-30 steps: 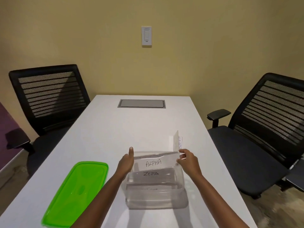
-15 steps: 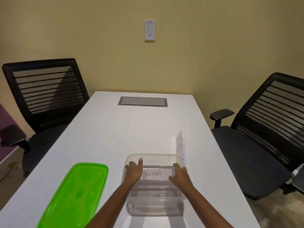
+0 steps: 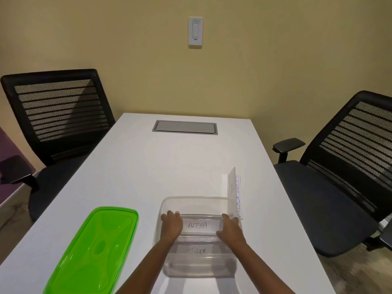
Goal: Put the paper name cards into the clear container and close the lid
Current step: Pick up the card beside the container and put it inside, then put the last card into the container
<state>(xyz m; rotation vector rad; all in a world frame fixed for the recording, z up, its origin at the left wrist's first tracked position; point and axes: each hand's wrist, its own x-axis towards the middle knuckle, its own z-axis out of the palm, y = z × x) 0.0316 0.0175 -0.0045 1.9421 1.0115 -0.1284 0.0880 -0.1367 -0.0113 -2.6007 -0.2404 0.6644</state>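
- Closest to the camera, both forearms come in from the bottom edge and reach down into the clear container (image 3: 196, 201), which sits on the white table (image 3: 148, 166) with no lid on.
- Inside the tub, nearer the camera, there's a card reading TIGER (image 3: 198, 251) lying low by the front wall.
- Just past it is the ALPHA card (image 3: 198, 225), standing up across the middle of the tub, held between both hands.
- Left hand (image 3: 171, 225) pinches the left end of the ALPHA card, fingers curled around it.
- Right hand (image 3: 230, 229) does the same on the right end, fingers wrapped over the card's edge, knuckles close to the tub's right wall.
- The green lid (image 3: 93, 251) lies flat on the table just left of the tub, not touching it as far as I can see.
- A few more name cards (image 3: 234, 187) stand on edge just beside the tub's far right corner; writing's too small to read.
- Further back there's a grey cable hatch (image 3: 185, 127) set into the tabletop.
- A black mesh chair on each side, left chair (image 3: 57, 109) and right chair (image 3: 347, 158).
- Wall switch (image 3: 195, 31) on the yellow wall at the far end.
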